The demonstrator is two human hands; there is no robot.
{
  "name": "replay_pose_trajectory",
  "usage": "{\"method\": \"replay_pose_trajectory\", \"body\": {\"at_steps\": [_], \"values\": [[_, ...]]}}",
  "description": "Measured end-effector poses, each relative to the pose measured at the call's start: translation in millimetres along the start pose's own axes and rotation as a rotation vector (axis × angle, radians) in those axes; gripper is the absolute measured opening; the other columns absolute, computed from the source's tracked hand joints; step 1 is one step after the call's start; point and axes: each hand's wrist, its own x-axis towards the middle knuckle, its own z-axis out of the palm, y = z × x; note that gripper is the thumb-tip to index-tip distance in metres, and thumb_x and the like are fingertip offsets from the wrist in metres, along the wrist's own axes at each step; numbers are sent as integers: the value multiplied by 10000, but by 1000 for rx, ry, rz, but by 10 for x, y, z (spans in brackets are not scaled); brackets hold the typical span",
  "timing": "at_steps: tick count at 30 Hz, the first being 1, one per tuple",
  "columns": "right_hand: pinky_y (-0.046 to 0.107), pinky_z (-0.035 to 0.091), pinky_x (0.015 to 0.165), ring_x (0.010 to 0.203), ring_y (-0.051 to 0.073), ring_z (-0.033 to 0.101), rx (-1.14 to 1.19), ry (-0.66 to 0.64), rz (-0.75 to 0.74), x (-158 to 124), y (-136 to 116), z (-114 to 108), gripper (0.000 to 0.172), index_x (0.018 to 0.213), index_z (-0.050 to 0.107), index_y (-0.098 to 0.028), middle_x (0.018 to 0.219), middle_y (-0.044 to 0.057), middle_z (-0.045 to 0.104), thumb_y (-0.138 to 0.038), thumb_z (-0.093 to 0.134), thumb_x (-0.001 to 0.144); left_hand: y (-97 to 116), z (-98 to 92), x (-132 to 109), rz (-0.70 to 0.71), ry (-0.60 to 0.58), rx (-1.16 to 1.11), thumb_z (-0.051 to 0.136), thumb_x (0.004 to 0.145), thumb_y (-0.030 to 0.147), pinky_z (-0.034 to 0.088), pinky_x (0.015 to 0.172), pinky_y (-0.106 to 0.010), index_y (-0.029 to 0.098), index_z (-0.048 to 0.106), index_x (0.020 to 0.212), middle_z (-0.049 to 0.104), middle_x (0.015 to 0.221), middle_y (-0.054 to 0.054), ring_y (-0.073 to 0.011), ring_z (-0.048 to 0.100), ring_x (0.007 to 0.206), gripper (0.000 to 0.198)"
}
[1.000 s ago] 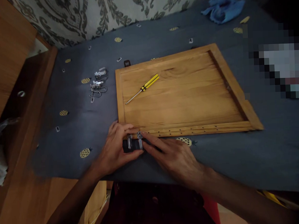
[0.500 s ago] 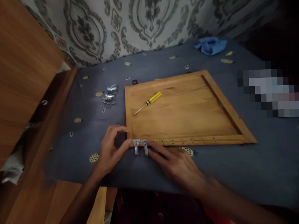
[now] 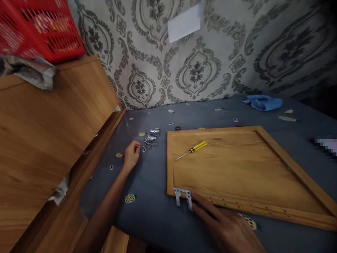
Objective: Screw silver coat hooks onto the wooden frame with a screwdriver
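My right hand (image 3: 225, 226) rests by the near edge of a framed wooden panel (image 3: 230, 165). Its fingertips press against the right one of two silver T-shaped metal brackets (image 3: 182, 195), which sit side by side at the panel's near left corner with their legs over the edge. Away to the left, above the cloth, my left hand (image 3: 132, 153) is loosely curled with nothing visible in it. Just beyond its fingertips lie several silver metal fittings (image 3: 151, 137), some with wire loops. On the panel lies a screwdriver (image 3: 195, 148) with a yellow-and-black handle.
A dark blue pineapple-print cloth (image 3: 150, 178) covers the table. Wooden furniture (image 3: 60, 119) borders it on the left, with a red basket (image 3: 51, 31) on top. A blue cloth (image 3: 263, 102) lies at the back right, before a patterned wall (image 3: 194, 70). Small holes line the panel's near edge.
My left hand has left the panel's corner and moved up and left to the metal fittings, its fingers more curled. My right hand stays at the brackets. The view has tilted up and left.
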Motion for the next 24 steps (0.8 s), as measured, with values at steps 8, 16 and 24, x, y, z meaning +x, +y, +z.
{"method": "replay_pose_trajectory", "body": {"at_steps": [8, 16, 24], "values": [[265, 656, 591, 703, 172, 780, 20, -12, 15, 17, -20, -29, 608, 1093, 763, -209, 1204, 69, 764, 109, 403, 721, -70, 70, -55, 124, -41, 153, 517, 868, 34, 493, 883, -343, 202, 687, 973, 666, 936, -52, -217, 637, 903, 261], [253, 646, 602, 706, 160, 773, 28, -84, 32, -14, -26, -32, 653, 1195, 723, -215, 1275, 74, 732, 115, 424, 718, -113, 26, -106, 194, -34, 227, 496, 872, 34, 490, 862, -325, 186, 637, 922, 645, 901, -48, -202, 620, 878, 213], [291, 661, 637, 746, 177, 777, 64, -144, 60, -22, -32, -33, 633, 1239, 702, -226, 1323, 81, 705, 106, 478, 748, -134, 28, -93, 216, -79, 293, 594, 895, 128, 490, 898, -354, 198, 648, 956, 652, 942, -50, -222, 618, 935, 107]]}}
